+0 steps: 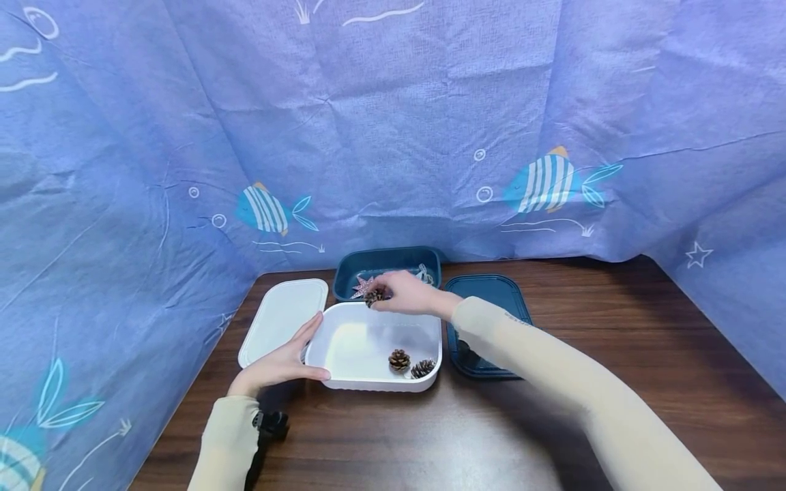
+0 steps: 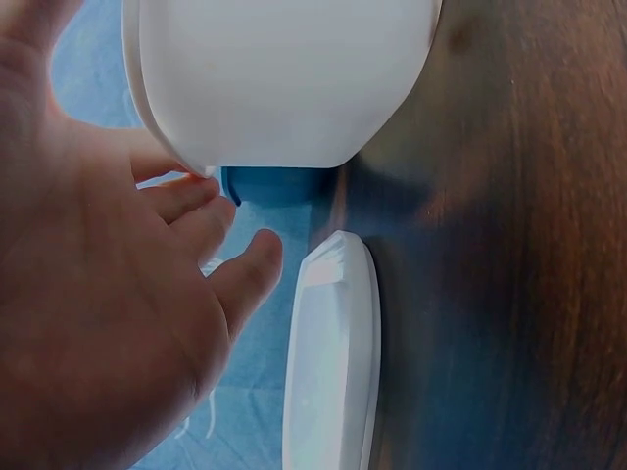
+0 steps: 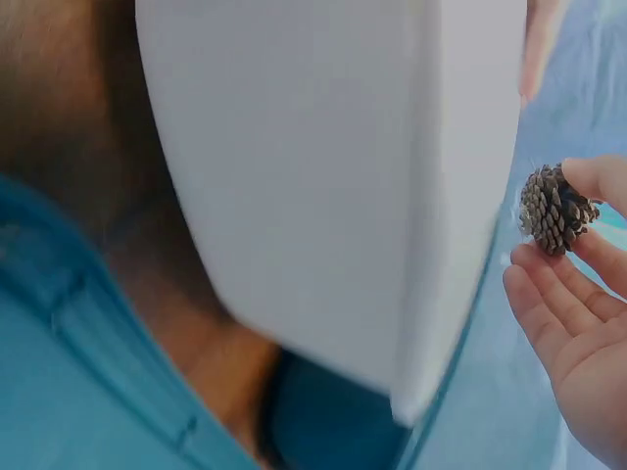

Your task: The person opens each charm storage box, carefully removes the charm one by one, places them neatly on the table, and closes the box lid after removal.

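My right hand (image 1: 406, 293) pinches a brown pine cone (image 3: 554, 209) between thumb and fingers, above the far rim of a white box (image 1: 374, 385). Two more pine cones lie in that box: one round (image 1: 399, 361), the other on its side (image 1: 422, 369), both toward the near right corner. At the box's left end my left hand (image 1: 284, 361) rests on the rim, thumb at the near side and fingers spread toward the far side. Behind the white box stands a dark teal box (image 1: 388, 254), holding a glittery pink star (image 1: 362, 286) and a pale looped thing (image 1: 424, 274); my right hand partly covers its front.
A white lid (image 1: 284, 310) lies to the left of the boxes. On the right a dark teal lid (image 1: 491, 290) lies partly under my right forearm. The brown wooden table (image 1: 393, 443) ends at a blue fish-print cloth (image 1: 393, 136) behind and at both sides.
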### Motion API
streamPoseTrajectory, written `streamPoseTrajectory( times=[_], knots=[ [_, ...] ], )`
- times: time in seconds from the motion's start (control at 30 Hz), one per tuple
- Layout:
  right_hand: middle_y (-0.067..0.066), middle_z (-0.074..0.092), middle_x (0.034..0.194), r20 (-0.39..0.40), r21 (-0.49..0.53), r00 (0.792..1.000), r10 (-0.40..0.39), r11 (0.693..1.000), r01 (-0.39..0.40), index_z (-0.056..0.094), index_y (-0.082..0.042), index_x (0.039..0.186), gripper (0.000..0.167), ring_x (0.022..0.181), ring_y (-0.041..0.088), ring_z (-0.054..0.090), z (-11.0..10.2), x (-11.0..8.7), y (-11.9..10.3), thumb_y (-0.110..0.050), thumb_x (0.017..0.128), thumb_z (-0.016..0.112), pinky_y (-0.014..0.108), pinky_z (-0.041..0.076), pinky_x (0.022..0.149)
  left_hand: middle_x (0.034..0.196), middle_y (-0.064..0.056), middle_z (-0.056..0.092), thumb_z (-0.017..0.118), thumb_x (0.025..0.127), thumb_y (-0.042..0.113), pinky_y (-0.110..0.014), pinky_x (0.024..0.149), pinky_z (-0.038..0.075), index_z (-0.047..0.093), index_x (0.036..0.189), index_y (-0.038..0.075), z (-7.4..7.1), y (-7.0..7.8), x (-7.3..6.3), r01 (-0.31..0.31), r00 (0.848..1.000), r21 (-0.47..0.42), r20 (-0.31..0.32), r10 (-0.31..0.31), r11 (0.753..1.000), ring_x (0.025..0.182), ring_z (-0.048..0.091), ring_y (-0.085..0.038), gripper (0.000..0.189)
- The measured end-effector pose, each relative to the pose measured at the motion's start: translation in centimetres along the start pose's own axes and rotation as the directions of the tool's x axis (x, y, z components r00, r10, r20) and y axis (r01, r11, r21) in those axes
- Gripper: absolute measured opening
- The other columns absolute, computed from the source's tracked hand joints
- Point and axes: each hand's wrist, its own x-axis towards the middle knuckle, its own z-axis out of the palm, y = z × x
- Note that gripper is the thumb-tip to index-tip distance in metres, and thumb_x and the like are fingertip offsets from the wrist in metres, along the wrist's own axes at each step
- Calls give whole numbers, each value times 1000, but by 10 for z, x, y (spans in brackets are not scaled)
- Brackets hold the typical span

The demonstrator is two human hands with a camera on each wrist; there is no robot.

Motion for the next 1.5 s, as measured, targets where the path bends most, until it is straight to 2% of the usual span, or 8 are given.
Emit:
streamPoseTrajectory(
  times=[0.13, 0.37, 0.57, 0.8, 0.9, 1.07, 1.37, 1.5],
  knots=[
    [7, 66, 124, -30, 9, 998, 51, 999, -51, 65, -10, 131, 40, 103, 17, 62, -18, -8, 8, -30, 97, 69, 35, 52, 88, 170, -8, 0, 85, 82, 36, -62, 118, 13, 3, 163, 11, 1, 0, 0, -21, 1000, 11, -1, 21, 1000, 154, -1, -34, 118],
    [8, 66, 115, -102, 8, 991, 83, 997, -83, 65, -7, 129, 38, 101, 20, 63, -47, -25, 25, -28, 97, 68, 39, 52, 87, 170, -7, -1, 85, 81, 34, -62, 118, 11, 3, 163, 12, 1, 1, 0, -13, 1000, -5, 2, 13, 1000, 154, -2, -33, 119],
    [9, 64, 118, -173, 51, 973, 151, 988, -144, 65, -8, 129, 39, 108, 24, 63, -70, -42, 47, -30, 97, 68, 44, 51, 91, 170, -6, -1, 86, 81, 36, -62, 118, 11, 3, 163, 13, -1, 0, 1, -7, 1000, -13, 6, 7, 1000, 154, -2, -33, 119],
    [14, 63, 127, -228, 100, 943, 243, 969, -226, 63, -7, 133, 43, 116, 32, 61, -95, -67, 69, -32, 98, 67, 51, 49, 96, 170, -7, 0, 86, 81, 35, -62, 118, 12, 4, 163, 12, 0, 0, 1, -13, 1000, -11, 5, 13, 1000, 154, -1, -33, 118],
    [16, 62, 129, -248, 102, 929, 274, 961, -257, 61, -6, 135, 49, 117, 33, 60, -105, -76, 78, -38, 98, 65, 52, 47, 98, 170, -6, 0, 85, 81, 36, -61, 119, 11, 4, 163, 13, 0, 0, 0, -7, 1000, -19, 7, 7, 1000, 154, -2, -33, 118],
    [19, 62, 132, -285, 127, 892, 349, 937, -326, 59, -4, 137, 59, 119, 34, 58, -118, -91, 94, -48, 97, 64, 54, 46, 99, 170, -6, -1, 85, 82, 35, -61, 119, 11, 3, 163, 12, -1, 1, 0, -4, 1000, -32, 9, 5, 999, 154, -2, -32, 118],
    [20, 63, 128, -330, 161, 837, 437, 899, -406, 58, -6, 138, 65, 118, 36, 58, -131, -120, 111, -54, 96, 63, 55, 46, 95, 170, -7, 0, 85, 81, 36, -62, 118, 11, 3, 163, 12, -2, -1, -1, -10, 1000, -29, 16, 10, 1000, 154, -1, -33, 118],
    [19, 65, 123, -360, 164, 811, 461, 887, -431, 61, -7, 133, 62, 114, 35, 59, -135, -129, 117, -55, 95, 63, 55, 46, 92, 170, -7, 0, 85, 81, 36, -61, 119, 11, 4, 163, 12, -2, -2, 0, -15, 1000, -26, 11, 15, 1000, 154, -1, -33, 118]
  ],
)
